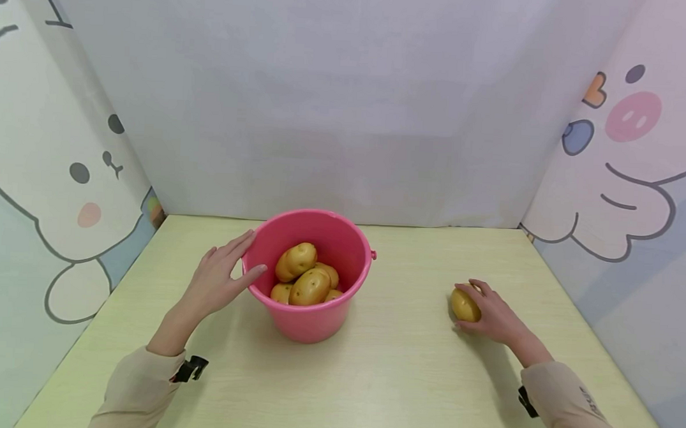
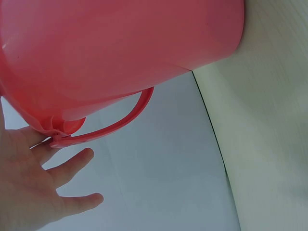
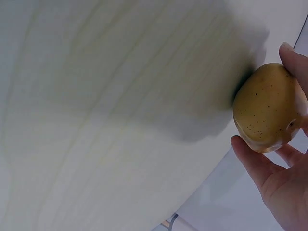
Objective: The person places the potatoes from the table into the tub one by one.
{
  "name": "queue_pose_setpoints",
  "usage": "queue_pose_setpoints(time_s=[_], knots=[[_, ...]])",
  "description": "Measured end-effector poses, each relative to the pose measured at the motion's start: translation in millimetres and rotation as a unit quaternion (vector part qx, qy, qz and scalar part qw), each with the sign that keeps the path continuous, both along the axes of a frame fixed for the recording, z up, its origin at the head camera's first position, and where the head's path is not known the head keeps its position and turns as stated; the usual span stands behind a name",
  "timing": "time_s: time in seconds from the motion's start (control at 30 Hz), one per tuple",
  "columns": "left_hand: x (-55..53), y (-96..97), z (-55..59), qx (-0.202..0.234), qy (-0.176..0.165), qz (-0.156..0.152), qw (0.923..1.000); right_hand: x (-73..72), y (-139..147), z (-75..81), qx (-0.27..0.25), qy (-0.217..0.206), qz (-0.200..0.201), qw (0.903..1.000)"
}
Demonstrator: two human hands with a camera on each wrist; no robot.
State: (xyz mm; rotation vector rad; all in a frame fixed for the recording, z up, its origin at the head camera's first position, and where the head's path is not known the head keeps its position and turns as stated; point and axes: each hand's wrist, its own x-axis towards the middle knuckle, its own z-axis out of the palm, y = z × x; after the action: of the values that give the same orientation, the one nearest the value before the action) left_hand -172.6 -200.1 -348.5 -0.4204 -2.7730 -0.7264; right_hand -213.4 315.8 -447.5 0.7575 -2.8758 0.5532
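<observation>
A pink bucket (image 1: pixel 309 321) stands left of the table's middle, with several yellow potatoes (image 1: pixel 311 287) inside. My left hand (image 1: pixel 216 279) is at the bucket's left rim, thumb reaching over the edge. In the left wrist view its fingers are spread and fairly straight, some touching the rim beside the bucket's handle (image 2: pixel 108 130). Over on the right, my right hand (image 1: pixel 491 313) grips a single potato (image 1: pixel 464 305) between thumb and fingers. The right wrist view shows this potato (image 3: pixel 267 108) at the tabletop, a dark shadow beside it; whether it touches the table I cannot tell.
The pale wooden table (image 1: pixel 394 369) ends at a grey-white back wall (image 1: pixel 353 112). Side panels with cartoon animals rise at the left (image 1: pixel 40 162) and right (image 1: pixel 637 188). The bucket's handle hangs on its left side.
</observation>
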Motion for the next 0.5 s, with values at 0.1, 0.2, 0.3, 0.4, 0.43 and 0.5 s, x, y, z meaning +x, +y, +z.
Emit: queue_pose_setpoints(time_s=[0.1, 0.2, 0.3, 0.4, 0.43, 0.5], knots=[[0.2, 0.0, -0.1, 0.000, -0.001, 0.000, 1.0000, 0.8, -1.6, 2.1, 0.001, -0.009, -0.007, 0.9999], [0.3, 0.1, -0.1, 0.000, -0.001, 0.001, 1.0000, 1.3, -2.9, 3.6, -0.001, -0.019, -0.016, 0.9997], [0.3, 0.3, -0.1, 0.000, -0.001, 0.001, 1.0000, 1.6, -3.1, 4.2, -0.005, -0.025, -0.019, 0.9995], [0.3, 0.3, 0.1, 0.000, -0.001, 0.000, 1.0000, 2.7, -2.7, 4.6, -0.012, -0.029, -0.020, 0.9993], [0.3, 0.4, 0.2, 0.000, -0.001, 0.000, 1.0000, 3.1, -2.5, 4.6, -0.014, -0.029, -0.020, 0.9993], [0.2, 0.4, 0.4, 0.001, -0.002, 0.000, 1.0000, 4.0, -1.9, 4.4, -0.018, -0.028, -0.020, 0.9993]])
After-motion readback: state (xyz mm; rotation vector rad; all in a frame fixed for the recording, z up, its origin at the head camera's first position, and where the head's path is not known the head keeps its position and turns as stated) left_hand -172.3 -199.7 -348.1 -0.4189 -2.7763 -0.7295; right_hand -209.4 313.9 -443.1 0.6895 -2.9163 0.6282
